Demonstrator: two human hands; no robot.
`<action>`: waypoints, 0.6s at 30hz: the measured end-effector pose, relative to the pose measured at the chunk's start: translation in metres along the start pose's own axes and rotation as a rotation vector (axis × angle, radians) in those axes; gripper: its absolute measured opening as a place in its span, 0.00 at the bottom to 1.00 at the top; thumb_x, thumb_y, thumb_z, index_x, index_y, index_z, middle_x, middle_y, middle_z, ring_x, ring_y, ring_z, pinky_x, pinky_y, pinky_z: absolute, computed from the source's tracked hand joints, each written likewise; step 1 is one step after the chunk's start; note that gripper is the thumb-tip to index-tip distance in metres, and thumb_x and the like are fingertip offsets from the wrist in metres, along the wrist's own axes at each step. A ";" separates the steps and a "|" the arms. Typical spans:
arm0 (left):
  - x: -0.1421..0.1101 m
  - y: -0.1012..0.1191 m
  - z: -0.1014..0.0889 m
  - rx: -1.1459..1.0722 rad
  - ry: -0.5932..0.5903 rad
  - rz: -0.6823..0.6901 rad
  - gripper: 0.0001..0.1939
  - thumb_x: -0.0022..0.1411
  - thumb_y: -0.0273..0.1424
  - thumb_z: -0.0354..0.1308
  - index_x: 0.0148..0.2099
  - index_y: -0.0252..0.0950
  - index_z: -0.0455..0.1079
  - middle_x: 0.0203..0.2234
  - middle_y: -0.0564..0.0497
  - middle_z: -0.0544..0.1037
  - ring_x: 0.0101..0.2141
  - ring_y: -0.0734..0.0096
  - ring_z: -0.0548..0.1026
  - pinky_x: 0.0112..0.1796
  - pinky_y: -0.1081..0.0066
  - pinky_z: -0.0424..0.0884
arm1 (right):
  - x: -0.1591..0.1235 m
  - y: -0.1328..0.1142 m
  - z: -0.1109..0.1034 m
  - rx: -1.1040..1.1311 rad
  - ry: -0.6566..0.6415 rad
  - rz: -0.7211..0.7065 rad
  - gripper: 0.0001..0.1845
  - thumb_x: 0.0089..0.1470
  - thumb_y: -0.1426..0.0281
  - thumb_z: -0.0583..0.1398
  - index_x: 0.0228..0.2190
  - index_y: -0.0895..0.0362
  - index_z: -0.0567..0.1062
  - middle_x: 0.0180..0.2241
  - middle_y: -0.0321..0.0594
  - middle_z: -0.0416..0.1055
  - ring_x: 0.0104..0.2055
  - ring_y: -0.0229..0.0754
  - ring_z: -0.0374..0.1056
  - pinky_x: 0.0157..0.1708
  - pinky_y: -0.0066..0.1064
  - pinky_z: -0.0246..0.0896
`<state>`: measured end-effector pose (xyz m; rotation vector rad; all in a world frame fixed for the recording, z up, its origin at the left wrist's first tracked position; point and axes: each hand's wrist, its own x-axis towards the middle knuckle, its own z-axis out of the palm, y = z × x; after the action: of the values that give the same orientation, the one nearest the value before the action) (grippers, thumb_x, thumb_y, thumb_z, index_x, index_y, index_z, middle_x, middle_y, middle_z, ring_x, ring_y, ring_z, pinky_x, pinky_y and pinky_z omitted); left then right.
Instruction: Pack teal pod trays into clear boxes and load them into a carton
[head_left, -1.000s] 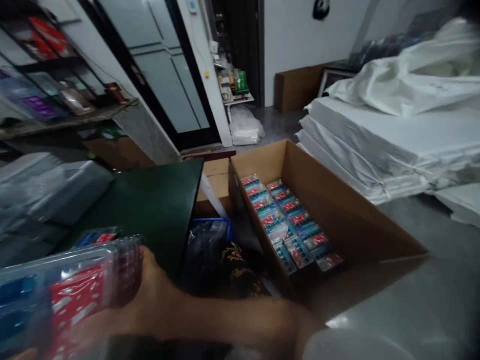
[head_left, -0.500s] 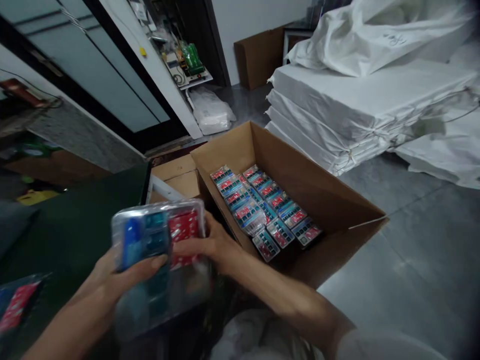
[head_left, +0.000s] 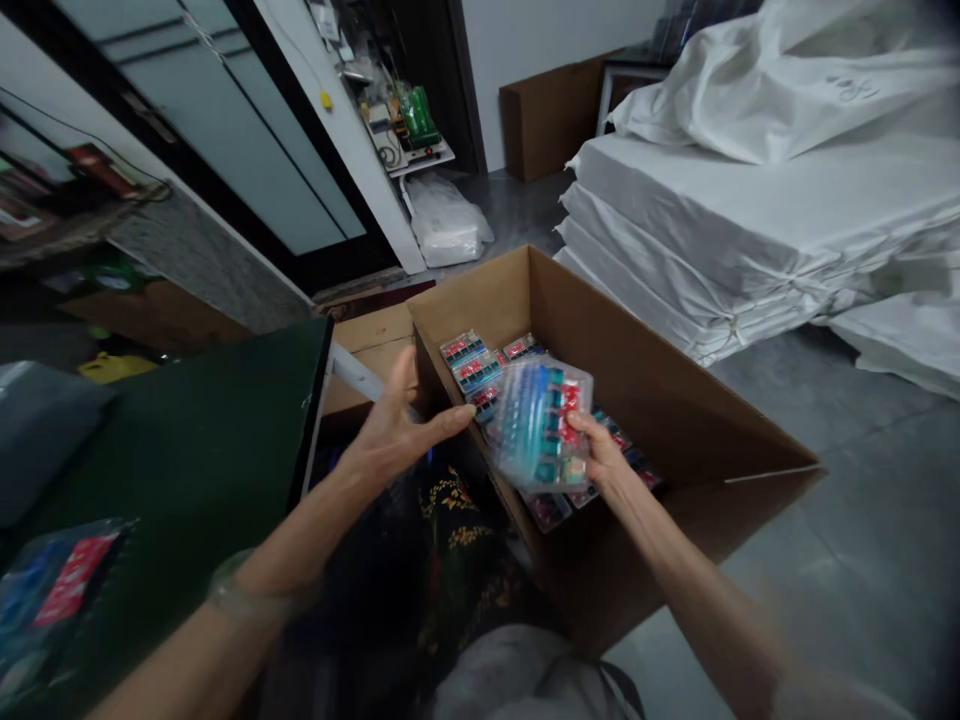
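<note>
My right hand (head_left: 598, 450) grips a stack of clear plastic blister packs (head_left: 544, 425) with blue, teal and red contents, held over the open cardboard box (head_left: 615, 410). Its thumb lies across the red part of the top pack. To the left, my left hand (head_left: 401, 415) is off the stack, its thumb and fingers apart, near the box's left wall. Inside the box, more packs of the same kind (head_left: 480, 372) lie in rows, partly hidden beneath the held stack.
On the left stands a dark green table (head_left: 202, 440) bearing another pack (head_left: 71, 580). White wrapped bundles (head_left: 697, 230) are piled behind the box to the right. A second cardboard box (head_left: 375, 340) sits between table and open box. Further back is a glass-panelled door (head_left: 255, 130).
The stack has moved right, from in front of the table to over the box, in my right hand. My left hand has let go of it and opened.
</note>
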<state>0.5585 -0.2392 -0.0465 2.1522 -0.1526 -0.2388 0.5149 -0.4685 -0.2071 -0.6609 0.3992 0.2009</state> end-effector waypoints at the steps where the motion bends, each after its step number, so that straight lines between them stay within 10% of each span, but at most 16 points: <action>1: -0.002 -0.003 -0.011 0.078 0.068 0.018 0.50 0.46 0.44 0.63 0.64 0.42 0.38 0.57 0.37 0.56 0.54 0.46 0.59 0.48 0.50 0.61 | 0.004 -0.002 -0.017 -0.002 0.053 0.003 0.14 0.35 0.68 0.64 0.30 0.58 0.72 0.31 0.43 0.74 0.33 0.49 0.70 0.38 0.43 0.64; 9: -0.042 -0.061 -0.104 0.754 0.333 0.103 0.46 0.50 0.49 0.57 0.63 0.39 0.39 0.53 0.41 0.60 0.52 0.45 0.60 0.47 0.49 0.60 | 0.022 -0.002 -0.113 -0.106 0.384 0.116 0.08 0.51 0.70 0.57 0.32 0.61 0.72 0.26 0.40 0.73 0.28 0.40 0.69 0.36 0.37 0.64; 18: -0.080 -0.137 -0.101 1.075 0.150 0.043 0.44 0.51 0.52 0.49 0.63 0.33 0.42 0.55 0.35 0.58 0.53 0.41 0.57 0.44 0.48 0.60 | 0.014 0.064 -0.145 -0.294 0.593 0.252 0.12 0.56 0.65 0.56 0.37 0.61 0.70 0.37 0.40 0.69 0.36 0.38 0.68 0.37 0.35 0.64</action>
<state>0.5058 -0.0660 -0.0959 3.2141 -0.2833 0.0664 0.4650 -0.5101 -0.3523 -0.9592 1.0389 0.3062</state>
